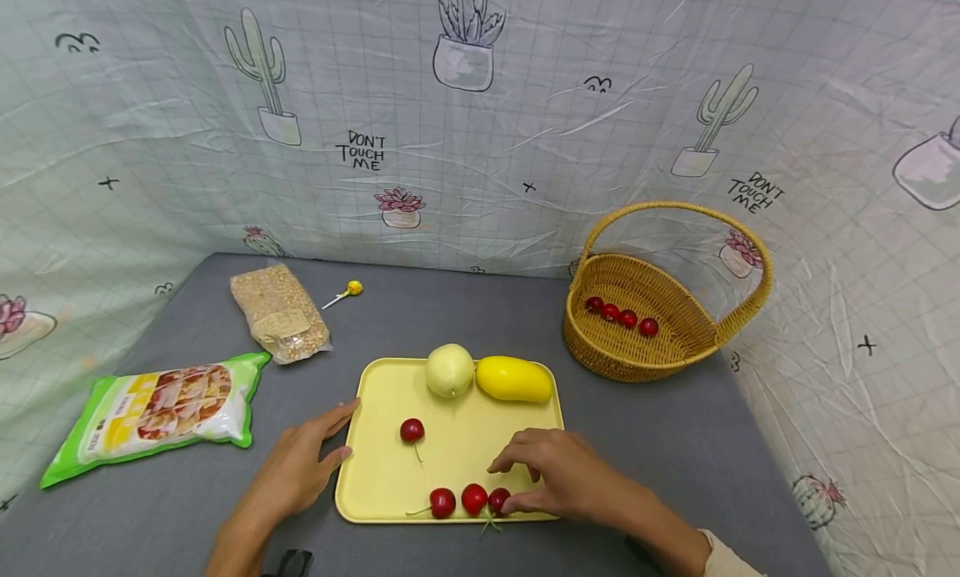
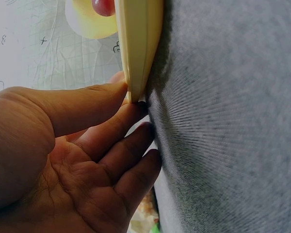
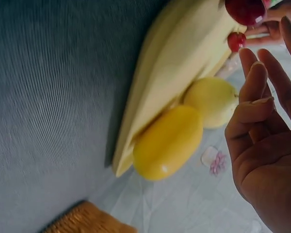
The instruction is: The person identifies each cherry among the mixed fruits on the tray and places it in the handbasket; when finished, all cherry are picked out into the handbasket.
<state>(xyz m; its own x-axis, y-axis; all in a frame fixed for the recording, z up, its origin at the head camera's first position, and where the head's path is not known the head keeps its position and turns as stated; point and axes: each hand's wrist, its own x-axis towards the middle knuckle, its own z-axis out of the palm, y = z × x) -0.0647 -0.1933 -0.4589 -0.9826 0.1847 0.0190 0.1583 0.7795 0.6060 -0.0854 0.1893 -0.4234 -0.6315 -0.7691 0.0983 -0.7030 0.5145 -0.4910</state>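
Head view: A person's two bare hands worked at a yellow tray (image 1: 382, 481) on a gray tabletop (image 1: 675, 469). The left hand (image 1: 296, 464) touched the tray's left edge with thumb and forefinger spread apart along it. The right hand (image 1: 558, 477) was over the near right part, thumb and fingers parted, gripping nothing visible. Its thumb tip overlapped the nearest cherry (image 1: 498, 500); whether they touched could not be told. Just left of that cherry lay two more cherries (image 1: 474, 499), and another one, a stemmed cherry (image 1: 412, 431), lay between the hands, a little farther away. Beyond the hands, at the tray's far side, were a pale round fruit (image 1: 450, 370) and a long yellow fruit (image 1: 513, 378). Well to the right of and beyond the right hand stood a wicker basket (image 1: 596, 356) holding four red fruits (image 1: 627, 318). Beyond the left hand were a green-edged bag (image 1: 165, 410), a bag of grain (image 1: 279, 312) and a lollipop (image 1: 354, 288).

Left wrist view: The left thumb met the tray's rim, the other fingers extended low beside the tabletop, seemingly to steady the tray.

Right wrist view: The fingers were bent but apart, with cherries near their tips. The step in hand seemed to be reaching for the nearest cherry; the next move probably called for a light pinch of thumb and fingers, without bumping its neighbors.
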